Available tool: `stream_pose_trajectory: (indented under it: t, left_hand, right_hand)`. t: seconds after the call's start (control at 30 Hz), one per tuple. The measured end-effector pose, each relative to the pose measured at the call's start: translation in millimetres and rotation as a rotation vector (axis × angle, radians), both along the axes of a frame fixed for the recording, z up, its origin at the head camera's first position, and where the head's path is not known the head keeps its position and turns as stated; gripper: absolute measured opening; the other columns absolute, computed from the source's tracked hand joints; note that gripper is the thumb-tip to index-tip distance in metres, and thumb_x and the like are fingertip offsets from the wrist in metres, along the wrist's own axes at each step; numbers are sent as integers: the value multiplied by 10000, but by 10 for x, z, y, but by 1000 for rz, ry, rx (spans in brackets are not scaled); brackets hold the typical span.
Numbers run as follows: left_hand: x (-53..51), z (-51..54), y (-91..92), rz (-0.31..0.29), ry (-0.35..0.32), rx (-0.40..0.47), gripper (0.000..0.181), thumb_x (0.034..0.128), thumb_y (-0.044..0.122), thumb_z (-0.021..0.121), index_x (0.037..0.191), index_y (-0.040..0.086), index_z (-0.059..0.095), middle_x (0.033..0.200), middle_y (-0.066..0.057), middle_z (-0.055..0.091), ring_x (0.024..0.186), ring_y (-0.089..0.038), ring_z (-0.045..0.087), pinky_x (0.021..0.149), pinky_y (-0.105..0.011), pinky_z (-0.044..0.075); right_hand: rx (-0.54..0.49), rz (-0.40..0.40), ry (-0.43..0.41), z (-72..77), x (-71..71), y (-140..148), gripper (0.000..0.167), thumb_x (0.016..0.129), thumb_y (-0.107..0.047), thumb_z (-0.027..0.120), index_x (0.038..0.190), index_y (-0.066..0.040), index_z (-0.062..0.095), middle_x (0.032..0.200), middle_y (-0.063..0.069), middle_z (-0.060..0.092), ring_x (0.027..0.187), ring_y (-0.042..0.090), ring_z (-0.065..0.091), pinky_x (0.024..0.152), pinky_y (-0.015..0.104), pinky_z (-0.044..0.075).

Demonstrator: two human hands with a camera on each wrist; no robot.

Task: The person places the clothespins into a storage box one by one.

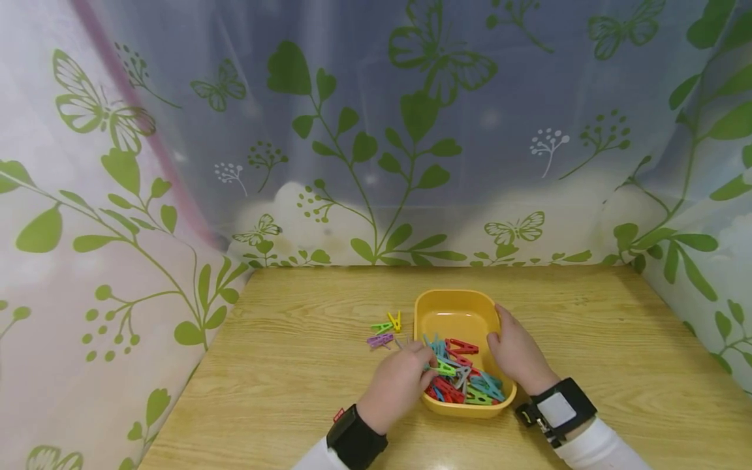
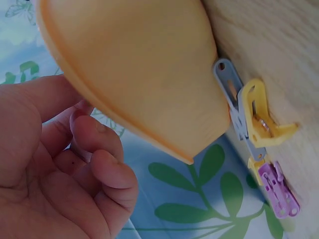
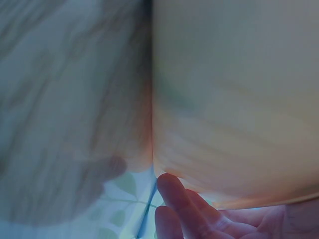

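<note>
A yellow plastic tub (image 1: 458, 301) stands on the table, its near part heaped with clothespins (image 1: 449, 390) in red, teal, green and grey. My right hand (image 1: 519, 349) grips the tub's right rim, thumb over the edge and fingers along the outer wall. My left hand (image 1: 399, 378) reaches over the left rim, and its thumb and index finger pinch a green clothespin (image 1: 446, 369) among the others. In the left wrist view, the remaining fingers (image 2: 114, 172) are curled outside the tub, and the rim hides the fingertip inside.
Left of the tub lie a yellow clothespin (image 1: 395, 320), a light green clothespin (image 1: 380, 328) and a purple clothespin (image 1: 379, 340). A grey clothespin (image 2: 229, 87) lies close to the tub's wall. Patterned cloth (image 1: 352, 163) hangs behind and beside the wooden table (image 1: 282, 365).
</note>
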State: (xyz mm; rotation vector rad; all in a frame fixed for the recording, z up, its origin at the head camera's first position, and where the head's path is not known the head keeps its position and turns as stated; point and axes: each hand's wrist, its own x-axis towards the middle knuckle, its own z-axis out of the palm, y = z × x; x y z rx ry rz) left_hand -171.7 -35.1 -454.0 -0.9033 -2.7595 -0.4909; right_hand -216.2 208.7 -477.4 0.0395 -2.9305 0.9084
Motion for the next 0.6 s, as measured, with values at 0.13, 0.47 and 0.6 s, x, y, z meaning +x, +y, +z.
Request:
stream_pose_trajectory:
  t: [0.13, 0.47, 0.6]
  left_hand:
    - [11, -19, 19, -28, 22, -13, 71, 939, 217, 770, 954, 169, 720, 886, 62, 612, 730, -14, 546, 647, -144, 444]
    - [9, -33, 23, -28, -12, -12, 62, 946, 221, 762, 967, 166, 744, 879, 68, 606, 708, -3, 514, 636, -142, 427]
    - [6, -29, 12, -25, -42, 15, 103, 955, 248, 753, 986, 150, 748, 860, 66, 596, 658, 8, 454, 596, -143, 394]
  right_hand:
    - [-3, -1, 3, 4, 7, 2, 625, 1039, -114, 459, 1551, 154, 219, 1539, 400, 363, 1350, 523, 491, 1086, 628, 409]
    - [4, 1, 14, 7, 15, -4, 623, 1039, -118, 459, 1548, 155, 224, 1534, 399, 372, 1337, 520, 504, 1083, 628, 415]
    - [4, 2, 17, 12, 17, -6, 622, 1038, -115, 459, 1545, 159, 226, 1531, 402, 374, 1336, 520, 506, 1082, 630, 417]
